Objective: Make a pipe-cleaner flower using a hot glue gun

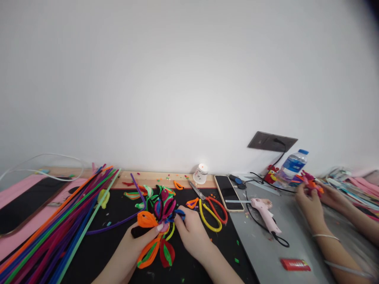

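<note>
A many-coloured pipe-cleaner flower [165, 207] is held up between my two hands above the black mat [114, 205]. My left hand [132, 242] pinches it from the left, thumb beside an orange petal. From the right, my right hand [191, 232] has its fingers closed on a blue looped piece [179, 213] at the flower's side. Orange-and-green and red-and-green petals hang below. More looped petals lie behind it, and a purple pipe cleaner [118, 223] stretches to the left.
Pipe cleaners [63, 225] are heaped left. Scissors [209, 203], a paper cup [200, 174] and a phone [228, 193] lie right of centre. Farther right are a pink glue gun [265, 213], a red lighter [295, 264], a bottle [291, 167] and another person's hands [312, 201].
</note>
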Motion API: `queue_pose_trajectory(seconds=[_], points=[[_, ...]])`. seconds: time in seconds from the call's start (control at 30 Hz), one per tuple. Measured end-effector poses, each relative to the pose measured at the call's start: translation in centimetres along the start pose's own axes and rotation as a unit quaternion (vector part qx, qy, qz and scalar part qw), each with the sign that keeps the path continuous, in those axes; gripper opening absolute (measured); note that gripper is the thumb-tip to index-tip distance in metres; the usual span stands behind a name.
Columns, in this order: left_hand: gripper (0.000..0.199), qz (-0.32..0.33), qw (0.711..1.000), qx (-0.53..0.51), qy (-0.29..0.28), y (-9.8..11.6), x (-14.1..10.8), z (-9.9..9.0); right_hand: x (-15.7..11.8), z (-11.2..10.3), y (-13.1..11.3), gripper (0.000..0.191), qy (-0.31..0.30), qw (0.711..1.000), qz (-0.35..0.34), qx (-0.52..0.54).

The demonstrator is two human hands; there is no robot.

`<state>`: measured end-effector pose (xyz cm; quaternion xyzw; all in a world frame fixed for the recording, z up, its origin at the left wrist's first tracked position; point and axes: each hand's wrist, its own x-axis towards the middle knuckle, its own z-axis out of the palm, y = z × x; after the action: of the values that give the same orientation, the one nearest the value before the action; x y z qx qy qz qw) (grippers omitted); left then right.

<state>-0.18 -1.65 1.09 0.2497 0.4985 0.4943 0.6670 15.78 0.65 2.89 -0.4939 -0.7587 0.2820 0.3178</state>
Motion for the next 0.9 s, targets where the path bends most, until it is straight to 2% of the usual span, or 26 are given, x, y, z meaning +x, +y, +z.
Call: queue_pose_trajectory(seconds=[0.23, 0.9], points=[[0.032, 0.006, 1.0, 0.004, 0.001, -0.12, 0.03, -0.02, -0.03, 0.4, 0.34, 0.017, 0.004, 0.999, -0.008, -0.044], [0.03, 0.006, 1.0, -0.002, -0.002, 0.17, -0.19, 0.26, -0.05, 0.54, 0.49, 0.018, 0.007, 0.997, -0.014, -0.073]])
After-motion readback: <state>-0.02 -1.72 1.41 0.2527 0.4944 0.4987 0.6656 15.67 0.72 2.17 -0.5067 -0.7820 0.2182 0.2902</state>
